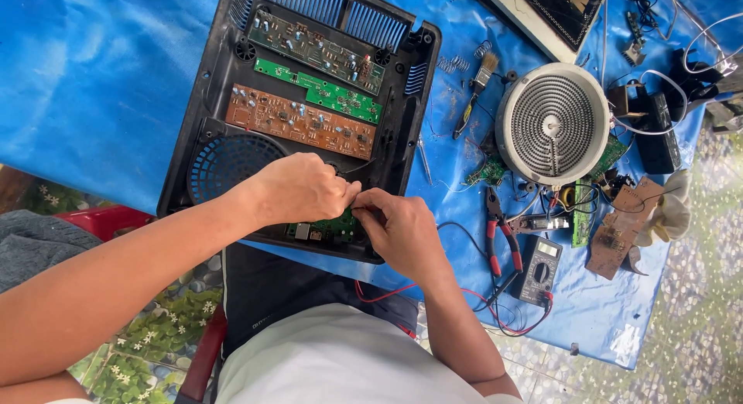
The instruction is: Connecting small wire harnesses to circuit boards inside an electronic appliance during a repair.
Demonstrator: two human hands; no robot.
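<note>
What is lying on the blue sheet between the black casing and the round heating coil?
In the head view, a paintbrush, loose springs and a thin screwdriver lie between the black casing and the round heating coil.

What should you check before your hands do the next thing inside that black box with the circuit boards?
1. Both hands meet at the near edge: ok, left hand and right hand pinch together over the small green board.
2. What the fingers pinch: cannot tell, hidden.
3. Black casing flat on the blue sheet: ok.
4. Brown board seated in the casing: ok.
5. Pliers and multimeter near the right hand: ok.
6. Power off: cannot tell.
</note>
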